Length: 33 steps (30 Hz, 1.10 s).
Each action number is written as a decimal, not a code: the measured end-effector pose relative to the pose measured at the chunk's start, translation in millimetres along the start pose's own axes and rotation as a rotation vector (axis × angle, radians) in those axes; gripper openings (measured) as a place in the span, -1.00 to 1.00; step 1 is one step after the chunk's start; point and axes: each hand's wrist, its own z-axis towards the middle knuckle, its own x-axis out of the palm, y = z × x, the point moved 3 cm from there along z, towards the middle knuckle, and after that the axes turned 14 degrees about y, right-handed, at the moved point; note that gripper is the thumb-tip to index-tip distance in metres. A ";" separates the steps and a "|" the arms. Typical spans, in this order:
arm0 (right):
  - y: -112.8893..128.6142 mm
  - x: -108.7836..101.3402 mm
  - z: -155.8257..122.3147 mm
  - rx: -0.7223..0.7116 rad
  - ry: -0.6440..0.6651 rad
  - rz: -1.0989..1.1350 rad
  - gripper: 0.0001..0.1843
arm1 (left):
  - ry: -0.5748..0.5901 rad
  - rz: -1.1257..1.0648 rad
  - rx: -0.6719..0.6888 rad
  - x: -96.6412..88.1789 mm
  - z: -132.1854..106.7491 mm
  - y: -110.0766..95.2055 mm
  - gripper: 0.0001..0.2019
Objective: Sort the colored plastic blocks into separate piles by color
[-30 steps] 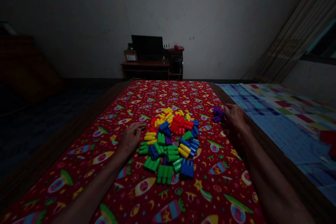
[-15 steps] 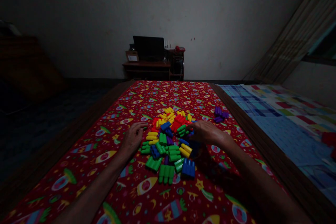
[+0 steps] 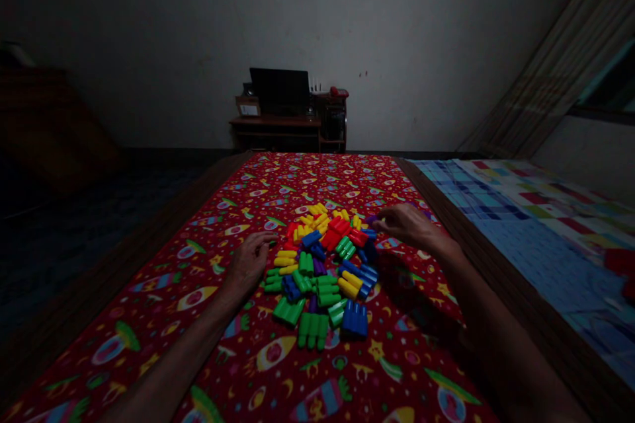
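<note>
A heap of plastic blocks in red, yellow, green, blue and purple lies in the middle of a red rocket-print cloth. My left hand rests on the cloth at the heap's left edge, fingers curled in, beside yellow and green blocks. My right hand hovers at the heap's far right side, fingers pinched on a small purple block at their tips. It covers the spot where a few purple blocks lay apart from the heap.
A blue checked sheet lies to the right past a wooden edge, with a red object on it. A low desk with a dark monitor stands at the far wall. A curtain hangs at right.
My right hand went from the separate purple blocks into the heap, then back up and right with a purple block in its fingertips. My left hand stayed put.
</note>
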 end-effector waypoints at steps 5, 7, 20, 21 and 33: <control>-73.1 1.9 4.4 0.258 -0.119 0.057 -0.62 | 0.001 0.002 0.003 -1.9 -0.7 -2.6 -0.66; -93.4 10.9 6.1 0.325 -0.100 0.047 -0.67 | -0.004 0.006 0.002 -1.7 -0.2 -1.9 -0.67; -21.1 6.5 10.1 0.072 -0.233 0.163 -0.71 | -0.003 0.001 0.013 -1.3 0.6 -0.2 -0.67; -1.6 12.1 11.2 -0.057 -0.158 0.191 -0.73 | -0.007 0.002 0.013 -1.2 0.5 -0.2 -0.67; 94.0 86.1 11.1 -0.379 0.112 0.014 -0.61 | 0.012 0.008 0.003 -0.8 -0.2 -1.6 -0.65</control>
